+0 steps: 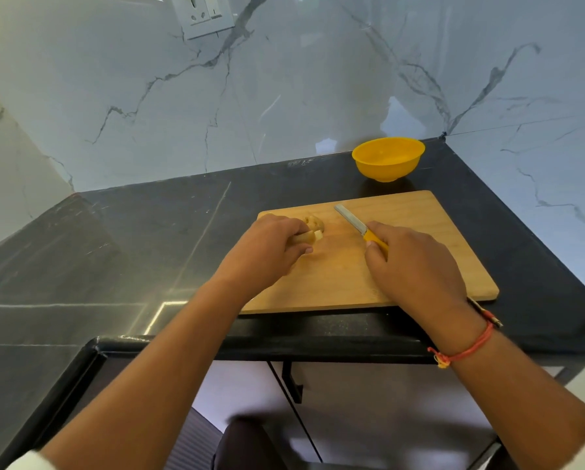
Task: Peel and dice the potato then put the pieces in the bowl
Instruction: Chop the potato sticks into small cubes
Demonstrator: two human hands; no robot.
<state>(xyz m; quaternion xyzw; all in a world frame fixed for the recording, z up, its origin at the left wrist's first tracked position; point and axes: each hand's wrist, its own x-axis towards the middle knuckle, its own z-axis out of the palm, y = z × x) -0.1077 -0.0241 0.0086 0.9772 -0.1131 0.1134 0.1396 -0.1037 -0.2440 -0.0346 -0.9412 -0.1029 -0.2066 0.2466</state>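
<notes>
We see the left hand (267, 245) at the left end of the wooden cutting board (420, 239), fingers curled over the potato (314, 224) and holding it down. The potato looks partly cut: pale squared pieces show under the fingertips and a rounder brown-flecked piece lies just beyond them. Most of it is hidden by the hand, so we cannot tell how much is peeled.

The right hand (413, 262) grips the yellow handle of the knife (351, 218), fingers wrapped round it. The blade points away and to the left, low over the board and apart from the potato. We cannot tell whether it touches the wood.

The yellow bowl (387, 161) stands upright on the dark countertop (148, 239) just behind the board, near the marble wall (318, 79). A red thread band (467, 349) circles the right wrist
</notes>
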